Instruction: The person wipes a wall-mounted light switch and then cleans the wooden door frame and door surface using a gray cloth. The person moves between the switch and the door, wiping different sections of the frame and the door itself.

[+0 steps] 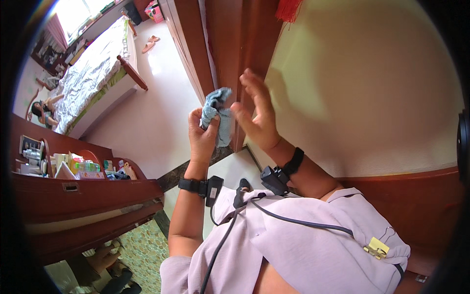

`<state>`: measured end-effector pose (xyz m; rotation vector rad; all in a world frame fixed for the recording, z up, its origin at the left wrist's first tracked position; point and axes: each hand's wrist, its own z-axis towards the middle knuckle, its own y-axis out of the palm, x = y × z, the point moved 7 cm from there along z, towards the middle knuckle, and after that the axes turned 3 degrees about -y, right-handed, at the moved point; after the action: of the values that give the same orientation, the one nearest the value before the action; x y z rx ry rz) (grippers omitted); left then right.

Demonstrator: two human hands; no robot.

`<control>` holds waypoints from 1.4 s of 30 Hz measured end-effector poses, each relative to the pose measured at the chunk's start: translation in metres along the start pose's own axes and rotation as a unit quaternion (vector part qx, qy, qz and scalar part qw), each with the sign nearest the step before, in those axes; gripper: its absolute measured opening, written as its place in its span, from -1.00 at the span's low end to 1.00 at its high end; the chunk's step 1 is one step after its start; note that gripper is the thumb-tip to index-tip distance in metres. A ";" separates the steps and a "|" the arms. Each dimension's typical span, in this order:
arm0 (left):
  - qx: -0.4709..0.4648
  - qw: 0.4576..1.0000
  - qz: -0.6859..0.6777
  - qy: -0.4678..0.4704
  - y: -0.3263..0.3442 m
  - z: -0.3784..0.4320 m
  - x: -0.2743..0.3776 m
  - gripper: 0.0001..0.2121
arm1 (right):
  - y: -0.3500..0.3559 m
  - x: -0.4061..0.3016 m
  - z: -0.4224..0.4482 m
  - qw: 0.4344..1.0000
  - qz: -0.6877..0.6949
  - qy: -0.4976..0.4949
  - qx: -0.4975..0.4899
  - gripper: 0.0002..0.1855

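Observation:
A crumpled light blue cloth (223, 125) is pinched between the thumb and fingers of my left hand (202, 137), in front of a reddish-brown wooden door frame (229, 47). Part of the cloth hangs down beside my thumb. My right hand (259, 114) is raised just to the right of the cloth, fingers spread and slightly blurred, with nothing in it. Both wrists carry black straps with small black devices, from which cables run across my light shirt.
Beyond the doorway at upper left stand a bed (97, 73) with a person (47, 110) at its near end and pink slippers (149, 45) on the floor. A wooden cabinet (95, 194) with bottles and boxes is at left. A cream wall (367, 92) rises at right, a red tassel (289, 10) at top.

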<state>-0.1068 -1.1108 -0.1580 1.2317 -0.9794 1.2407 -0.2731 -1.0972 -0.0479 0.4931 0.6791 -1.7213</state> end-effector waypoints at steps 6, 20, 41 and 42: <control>-0.129 0.987 -0.083 0.043 0.043 -0.011 0.077 -0.58 | -0.003 -0.042 0.012 0.997 -0.012 -0.070 -0.031 -0.58; -0.149 0.978 0.064 0.128 0.072 0.033 0.127 -0.50 | -0.019 0.029 0.003 0.976 -0.176 -0.048 0.121 -0.64; -0.270 0.937 0.141 0.173 0.068 0.051 0.097 -0.30 | -0.002 0.103 -0.117 0.916 -0.234 0.228 0.233 -0.68; -0.274 0.935 0.139 0.177 0.065 0.052 0.094 -0.31 | -0.002 0.096 -0.114 0.909 -0.234 0.231 0.256 -0.68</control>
<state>-0.1551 -1.1551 -0.0506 0.4254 -1.1483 1.2308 -0.3021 -1.0897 -0.1942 1.2123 0.7079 -2.2789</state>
